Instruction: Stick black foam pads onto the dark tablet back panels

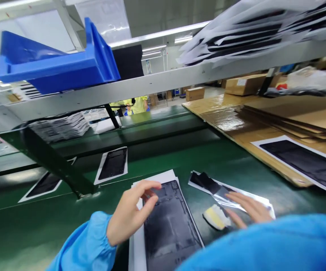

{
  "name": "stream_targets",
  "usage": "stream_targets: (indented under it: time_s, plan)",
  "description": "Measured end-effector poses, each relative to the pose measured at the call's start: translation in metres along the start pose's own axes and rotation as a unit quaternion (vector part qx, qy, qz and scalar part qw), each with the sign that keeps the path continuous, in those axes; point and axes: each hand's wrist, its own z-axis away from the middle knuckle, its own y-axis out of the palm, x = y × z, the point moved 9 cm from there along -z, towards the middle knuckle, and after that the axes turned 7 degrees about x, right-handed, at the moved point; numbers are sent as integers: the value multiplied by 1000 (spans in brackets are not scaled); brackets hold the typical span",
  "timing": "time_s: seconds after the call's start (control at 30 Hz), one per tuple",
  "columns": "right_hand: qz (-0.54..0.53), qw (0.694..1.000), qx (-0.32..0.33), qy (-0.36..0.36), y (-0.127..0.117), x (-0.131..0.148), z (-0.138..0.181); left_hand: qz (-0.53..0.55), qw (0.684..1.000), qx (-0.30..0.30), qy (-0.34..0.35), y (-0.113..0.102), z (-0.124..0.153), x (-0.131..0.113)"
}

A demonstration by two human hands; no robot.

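Observation:
A flat black tablet-like panel (170, 222) lies on white sheets (137, 248) in front of me. My left hand (133, 210) hovers at its upper left edge, thumb and forefinger apart, with nothing visible between them. On the right, my right hand (249, 209) is stretched out over a stack of clear and black film strips (208, 183); whether the fingertips touch them I cannot tell. A small white and yellow pad (216, 217) sits just left of that hand. My blue right sleeve (264, 244) covers the panel's lower right corner.
More black panels on white sheets lie on the green bench: one behind (113, 163), one farther left (43, 185). Another panel (306, 160) rests on cardboard (222, 116) at right. A green post (58, 165) and a shelf with a blue bin (61, 67) stand ahead.

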Motion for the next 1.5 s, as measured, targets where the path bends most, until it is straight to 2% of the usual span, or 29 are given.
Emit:
stream_targets:
  time_s: [0.07,0.13,0.27,0.37,0.5,0.67,0.87,1.0,1.2,1.5]
  plan:
    - [27,999,35,1,22,-6,10,-14,996,83,15,39,-13,12]
    - [35,998,38,24,42,-12,18,-54,985,152,61,76,-26,11]
    - [20,997,36,59,65,-17,26,-207,921,288,159,158,-59,-7]
    - [-17,997,34,72,68,-19,29,-236,897,324,185,205,-91,-10]
    - [-85,992,36,86,69,-24,38,-255,881,346,197,244,-116,0]
    - [-138,985,24,105,56,-30,39,-291,868,355,189,256,-116,10]
    - [-110,985,3,129,43,-32,21,-313,869,343,169,256,-114,11]
    - [-64,987,73,129,57,-29,12,-307,876,342,148,259,-114,19]
    - [-95,972,180,113,68,-12,-8,-259,893,349,118,258,-114,21]
    - [-94,969,216,72,71,0,-26,-167,935,301,87,243,-131,5]
